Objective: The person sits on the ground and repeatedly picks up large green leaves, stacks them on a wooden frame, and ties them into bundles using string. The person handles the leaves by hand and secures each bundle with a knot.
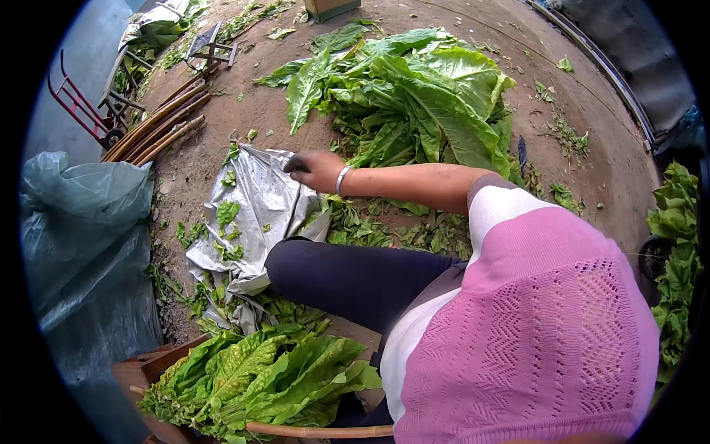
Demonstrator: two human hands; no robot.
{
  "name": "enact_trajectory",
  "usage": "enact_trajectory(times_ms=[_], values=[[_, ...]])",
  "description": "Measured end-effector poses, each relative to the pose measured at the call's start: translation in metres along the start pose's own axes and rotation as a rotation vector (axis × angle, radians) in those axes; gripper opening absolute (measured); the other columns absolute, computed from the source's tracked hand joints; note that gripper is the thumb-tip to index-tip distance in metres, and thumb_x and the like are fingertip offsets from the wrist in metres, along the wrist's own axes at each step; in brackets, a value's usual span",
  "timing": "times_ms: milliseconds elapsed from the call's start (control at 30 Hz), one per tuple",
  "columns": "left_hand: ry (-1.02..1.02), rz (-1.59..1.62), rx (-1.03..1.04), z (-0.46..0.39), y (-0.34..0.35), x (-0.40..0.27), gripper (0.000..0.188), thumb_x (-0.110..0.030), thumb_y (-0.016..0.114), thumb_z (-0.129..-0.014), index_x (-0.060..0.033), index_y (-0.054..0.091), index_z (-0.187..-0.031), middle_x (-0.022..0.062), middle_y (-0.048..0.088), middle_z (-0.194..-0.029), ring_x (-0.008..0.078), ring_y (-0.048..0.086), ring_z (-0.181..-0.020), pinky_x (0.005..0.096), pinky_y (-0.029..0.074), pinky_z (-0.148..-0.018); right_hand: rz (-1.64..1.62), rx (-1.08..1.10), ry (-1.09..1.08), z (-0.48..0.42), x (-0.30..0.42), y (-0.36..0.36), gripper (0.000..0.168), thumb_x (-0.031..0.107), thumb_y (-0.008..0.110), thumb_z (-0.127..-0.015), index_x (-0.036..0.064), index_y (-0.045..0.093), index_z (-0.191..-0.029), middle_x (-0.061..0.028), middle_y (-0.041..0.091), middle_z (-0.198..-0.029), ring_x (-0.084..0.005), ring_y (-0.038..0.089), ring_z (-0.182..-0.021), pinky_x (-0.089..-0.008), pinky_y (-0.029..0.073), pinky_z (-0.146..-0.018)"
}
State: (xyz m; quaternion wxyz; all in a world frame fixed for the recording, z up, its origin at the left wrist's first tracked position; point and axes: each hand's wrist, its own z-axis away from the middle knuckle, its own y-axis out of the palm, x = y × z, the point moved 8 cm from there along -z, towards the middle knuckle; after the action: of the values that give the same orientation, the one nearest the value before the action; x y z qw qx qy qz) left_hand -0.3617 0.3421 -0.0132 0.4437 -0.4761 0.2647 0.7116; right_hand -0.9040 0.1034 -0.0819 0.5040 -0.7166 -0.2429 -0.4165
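My right hand, its fingertips darkened and a light bracelet at the wrist, is over the upper right edge of a crumpled silver plastic sheet. Its fingers are bent; whether they pinch the sheet I cannot tell. Leaf scraps lie on the sheet. Just beyond this hand and forearm is a large heap of broad green leaves, which look like tobacco. My left hand is out of view. At the bottom, more such leaves lie bunched along a bamboo stick, over a wooden frame.
A bundle of sticks, a red hand truck and a small stool stand at the upper left. Translucent plastic sheeting covers the left side. Leaf scraps litter the dirt floor. More leaves are at the far right.
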Motion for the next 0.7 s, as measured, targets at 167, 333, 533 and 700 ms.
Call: enact_trajectory(times_ms=[167, 333, 533, 700], values=[[-0.098, 0.392, -0.026, 0.021, 0.032, 0.02, 0.024, -0.023, 0.05, -0.091, 0.0, 0.058, -0.096, 0.0013, 0.046, -0.058, 0.0088, 0.034, -0.037, 0.0215, 0.025, -0.032, 0.981, -0.351, 0.427, -0.016, -0.195, -0.184, 0.041, 0.024, 0.061, -0.079, 0.012, 0.051, -0.117, -0.0122, 0.052, -0.115, -0.0271, 0.049, -0.112, -0.0405, 0.043, -0.088], [-0.218, 0.237, -0.171, -0.005, 0.08, 0.045, 0.019, -0.024, 0.051, -0.091, -0.0053, 0.054, -0.089, -0.0013, 0.039, -0.052, 0.0089, 0.028, -0.035, 0.0212, 0.025, -0.03, 1.085, -0.214, 0.643, -0.02, -0.263, -0.231, 0.026, 0.015, 0.052, -0.08, 0.012, 0.055, -0.106, -0.0124, 0.057, -0.104, -0.0268, 0.054, -0.1, -0.0392, 0.044, -0.081], [-0.257, 0.189, 0.023, -0.037, 0.101, 0.05, 0.025, -0.029, 0.054, -0.089, -0.0113, 0.051, -0.072, -0.001, 0.046, -0.055, 0.0096, 0.031, -0.036, 0.0223, 0.025, -0.031, 1.048, -0.177, 0.319, -0.021, -0.256, -0.245, 0.028, 0.017, 0.057, -0.077, 0.011, 0.056, -0.104, -0.0143, 0.057, -0.103, -0.0295, 0.059, -0.094, -0.0405, 0.048, -0.078], [-0.285, 0.145, -0.123, -0.03, 0.117, 0.058, 0.03, -0.033, 0.053, -0.089, -0.015, 0.049, -0.066, -0.0015, 0.041, -0.047, 0.0098, 0.029, -0.033, 0.0223, 0.023, -0.03, 0.686, -0.167, 0.526, -0.024, -0.248, -0.216, 0.044, 0.031, 0.068, -0.073, 0.007, 0.057, -0.107, -0.0147, 0.061, -0.108, -0.0286, 0.059, -0.101, -0.0377, 0.05, -0.082]])
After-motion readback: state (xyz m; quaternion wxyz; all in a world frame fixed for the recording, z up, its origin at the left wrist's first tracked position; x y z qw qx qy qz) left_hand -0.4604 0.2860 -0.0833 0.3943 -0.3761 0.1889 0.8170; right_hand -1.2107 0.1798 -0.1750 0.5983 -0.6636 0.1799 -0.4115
